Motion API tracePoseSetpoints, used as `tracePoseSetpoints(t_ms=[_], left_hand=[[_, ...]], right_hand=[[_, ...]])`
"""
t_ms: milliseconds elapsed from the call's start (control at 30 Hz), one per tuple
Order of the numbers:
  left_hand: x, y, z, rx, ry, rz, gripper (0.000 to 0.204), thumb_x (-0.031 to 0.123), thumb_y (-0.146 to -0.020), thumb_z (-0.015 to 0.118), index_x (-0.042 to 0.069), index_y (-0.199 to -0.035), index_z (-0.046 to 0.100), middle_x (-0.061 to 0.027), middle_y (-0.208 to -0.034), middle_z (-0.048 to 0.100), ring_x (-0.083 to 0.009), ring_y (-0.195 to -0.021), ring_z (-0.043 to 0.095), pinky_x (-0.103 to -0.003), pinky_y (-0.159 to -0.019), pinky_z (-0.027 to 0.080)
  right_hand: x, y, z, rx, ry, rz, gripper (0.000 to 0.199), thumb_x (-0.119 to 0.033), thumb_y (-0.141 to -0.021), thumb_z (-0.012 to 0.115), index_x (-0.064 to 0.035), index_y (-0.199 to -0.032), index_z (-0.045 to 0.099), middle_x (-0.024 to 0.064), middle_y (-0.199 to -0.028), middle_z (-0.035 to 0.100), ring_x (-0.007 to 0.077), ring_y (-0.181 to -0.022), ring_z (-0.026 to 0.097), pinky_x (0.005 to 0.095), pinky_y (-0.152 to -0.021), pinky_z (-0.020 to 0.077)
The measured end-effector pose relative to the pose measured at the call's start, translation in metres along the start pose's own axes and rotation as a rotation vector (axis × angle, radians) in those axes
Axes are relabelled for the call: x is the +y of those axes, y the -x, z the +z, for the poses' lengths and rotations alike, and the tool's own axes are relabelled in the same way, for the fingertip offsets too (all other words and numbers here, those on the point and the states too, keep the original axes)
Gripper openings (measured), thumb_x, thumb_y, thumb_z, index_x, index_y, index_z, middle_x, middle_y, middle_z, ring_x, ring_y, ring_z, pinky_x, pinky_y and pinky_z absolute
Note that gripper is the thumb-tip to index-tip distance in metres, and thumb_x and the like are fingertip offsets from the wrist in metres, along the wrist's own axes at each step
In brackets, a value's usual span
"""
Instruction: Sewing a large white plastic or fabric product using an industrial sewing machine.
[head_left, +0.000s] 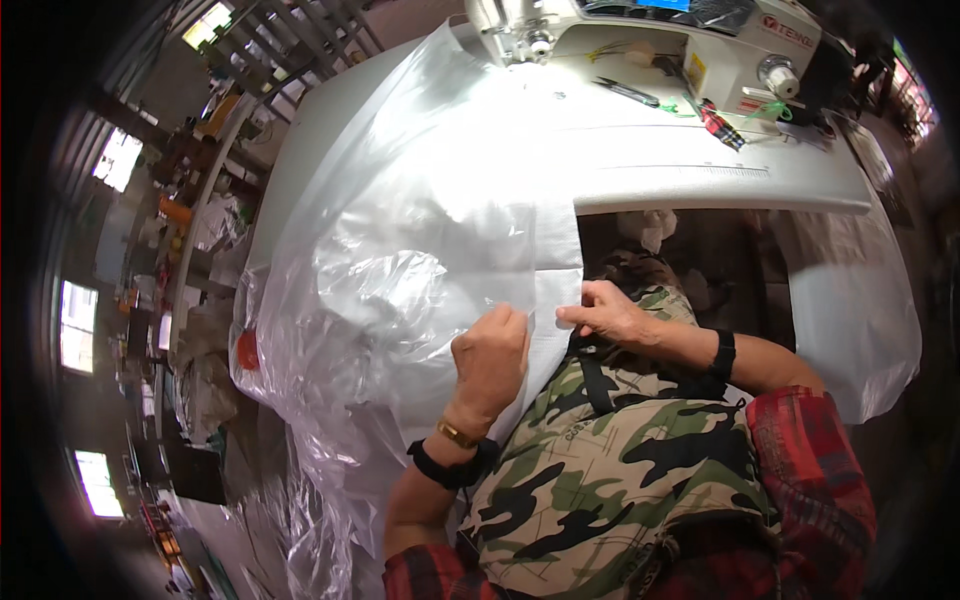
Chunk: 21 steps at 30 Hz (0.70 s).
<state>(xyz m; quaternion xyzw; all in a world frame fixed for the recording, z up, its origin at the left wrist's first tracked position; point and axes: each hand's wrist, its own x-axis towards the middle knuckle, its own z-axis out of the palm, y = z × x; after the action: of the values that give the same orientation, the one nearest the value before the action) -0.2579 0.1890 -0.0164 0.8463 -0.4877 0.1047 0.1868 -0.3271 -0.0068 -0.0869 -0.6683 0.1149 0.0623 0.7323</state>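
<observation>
A large sheet of white, shiny plastic material runs from under the sewing machine's head over the table's front edge and down by my lap. My left hand is closed in a pinch on the sheet near its right edge. Just to the right, my right hand grips that same edge between thumb and fingers. Both hands are close together, above my camouflage apron. A bright lamp washes out the sheet near the needle.
On the white sewing table lie a dark pen-like tool and a red-and-black handled tool. Another translucent plastic sheet hangs off the table's right side. Cluttered shelves stand at left.
</observation>
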Motion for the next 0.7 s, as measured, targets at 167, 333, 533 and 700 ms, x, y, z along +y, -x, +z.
tracePoseSetpoints(t_ms=[167, 333, 533, 700], left_hand=[[0.005, 0.001, -0.028, -0.021, 0.646, -0.212, 0.009, 0.005, -0.09, 0.066, -0.002, -0.095, 0.067, -0.0055, -0.07, 0.062, -0.011, -0.058, 0.056, -0.023, -0.055, 0.043], [0.01, -0.001, -0.036, -0.072, 0.883, -0.337, 0.007, 0.002, -0.09, 0.063, -0.004, -0.093, 0.066, -0.0101, -0.075, 0.065, -0.0114, -0.065, 0.059, -0.026, -0.061, 0.048], [0.017, 0.0, -0.034, -0.016, 0.835, -0.27, 0.006, 0.0, -0.092, 0.062, -0.005, -0.094, 0.065, -0.0023, -0.07, 0.061, -0.0053, -0.063, 0.053, -0.023, -0.057, 0.044], [0.019, -0.002, -0.042, -0.072, 0.728, -0.282, 0.008, 0.004, -0.093, 0.061, -0.004, -0.092, 0.064, -0.0087, -0.071, 0.06, -0.0129, -0.061, 0.055, -0.028, -0.058, 0.045]], right_hand=[[-0.027, 0.014, 0.01, -0.042, 0.365, -0.053, 0.032, -0.025, -0.091, 0.061, 0.0039, -0.078, 0.063, -0.0038, -0.064, 0.047, 0.0048, -0.063, 0.044, 0.0281, -0.053, 0.0362], [-0.061, 0.044, 0.03, -0.185, 0.27, -0.241, 0.035, -0.025, -0.093, 0.057, 0.0094, -0.089, 0.062, 0.014, -0.069, 0.061, 0.0153, -0.064, 0.054, 0.036, -0.061, 0.0464], [-0.076, 0.049, 0.04, -0.254, 0.372, -0.25, 0.031, -0.023, -0.093, 0.056, 0.0066, -0.085, 0.062, 0.0209, -0.07, 0.062, 0.0267, -0.063, 0.061, 0.0408, -0.063, 0.0476], [-0.082, 0.05, 0.047, -0.404, 0.601, -0.281, 0.033, -0.024, -0.092, 0.056, 0.0033, -0.076, 0.063, 0.0244, -0.067, 0.061, 0.0414, -0.068, 0.063, 0.0477, -0.066, 0.0496]])
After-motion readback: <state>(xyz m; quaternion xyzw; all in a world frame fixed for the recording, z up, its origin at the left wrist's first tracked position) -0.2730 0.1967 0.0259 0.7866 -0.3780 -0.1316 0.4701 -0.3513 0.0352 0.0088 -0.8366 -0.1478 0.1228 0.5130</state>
